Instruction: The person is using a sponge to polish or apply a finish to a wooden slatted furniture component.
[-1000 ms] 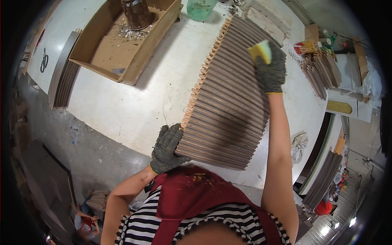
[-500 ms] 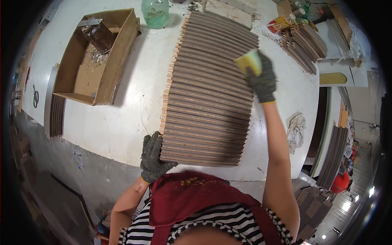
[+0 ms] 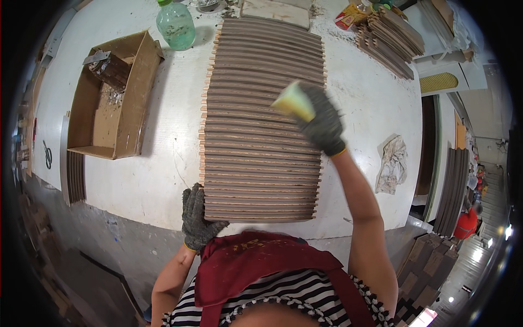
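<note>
A long row of narrow grey-brown wooden strips (image 3: 261, 131), packed side by side with pale notched ends, lies on the white table. My right hand (image 3: 321, 120), in a dark knit glove with a yellow cuff, grips a yellow and pale sponge (image 3: 294, 101) over the right part of the strips. Motion blurs the sponge, and whether it touches the wood I cannot tell. At the near left corner my gloved left hand (image 3: 197, 218) rests against the row, fingers extended along the side and thumb along the front edge.
On the left stands an open cardboard box (image 3: 131, 103) with a dirty brown can (image 3: 111, 73) inside. Behind are a green plastic bottle (image 3: 175, 27) and a pale slab (image 3: 275, 12). More strips (image 3: 389, 41) lie far right, a crumpled cloth (image 3: 392, 163) nearer, scissors (image 3: 48, 155) far left.
My right hand has swept the sponge from the right edge inward and slightly nearer over the strips. My left hand stays at the corner. The whole view has shifted a little.
</note>
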Tool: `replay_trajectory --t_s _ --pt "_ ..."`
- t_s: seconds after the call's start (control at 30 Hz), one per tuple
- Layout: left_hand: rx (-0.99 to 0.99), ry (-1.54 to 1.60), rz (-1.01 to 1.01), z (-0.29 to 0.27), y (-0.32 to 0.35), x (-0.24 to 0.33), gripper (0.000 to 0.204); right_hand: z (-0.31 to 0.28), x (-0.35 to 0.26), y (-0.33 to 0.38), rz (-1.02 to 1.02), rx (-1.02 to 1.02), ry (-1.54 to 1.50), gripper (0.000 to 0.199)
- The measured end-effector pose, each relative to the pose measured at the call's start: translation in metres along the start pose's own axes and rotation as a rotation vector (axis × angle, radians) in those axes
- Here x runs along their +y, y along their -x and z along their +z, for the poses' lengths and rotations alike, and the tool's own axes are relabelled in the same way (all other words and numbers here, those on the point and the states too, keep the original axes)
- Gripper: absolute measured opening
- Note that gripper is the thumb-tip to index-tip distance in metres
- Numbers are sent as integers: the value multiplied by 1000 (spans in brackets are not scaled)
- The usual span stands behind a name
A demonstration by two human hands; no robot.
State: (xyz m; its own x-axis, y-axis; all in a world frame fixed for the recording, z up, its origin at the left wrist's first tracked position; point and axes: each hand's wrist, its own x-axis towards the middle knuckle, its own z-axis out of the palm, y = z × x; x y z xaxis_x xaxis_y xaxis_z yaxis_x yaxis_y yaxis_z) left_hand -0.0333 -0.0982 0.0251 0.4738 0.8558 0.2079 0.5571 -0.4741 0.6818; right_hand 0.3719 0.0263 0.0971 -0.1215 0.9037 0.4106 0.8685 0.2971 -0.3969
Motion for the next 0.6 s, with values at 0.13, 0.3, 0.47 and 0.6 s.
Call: replay_trajectory --t_s 0.13,0.3,0.47,0.6 --pt "13 -28 22 0 0 1 106 -51 82 -19 402 76 445 61" --pt "17 0 -5 0 0 2 105 -27 2 18 218 75 -83 66" --pt "-14 5 16 -1 -3 1 105 -2 -55 51 -155 -342 -22 66" --pt "-4 7 9 -1 -3 2 105 -39 32 37 215 161 -5 63"
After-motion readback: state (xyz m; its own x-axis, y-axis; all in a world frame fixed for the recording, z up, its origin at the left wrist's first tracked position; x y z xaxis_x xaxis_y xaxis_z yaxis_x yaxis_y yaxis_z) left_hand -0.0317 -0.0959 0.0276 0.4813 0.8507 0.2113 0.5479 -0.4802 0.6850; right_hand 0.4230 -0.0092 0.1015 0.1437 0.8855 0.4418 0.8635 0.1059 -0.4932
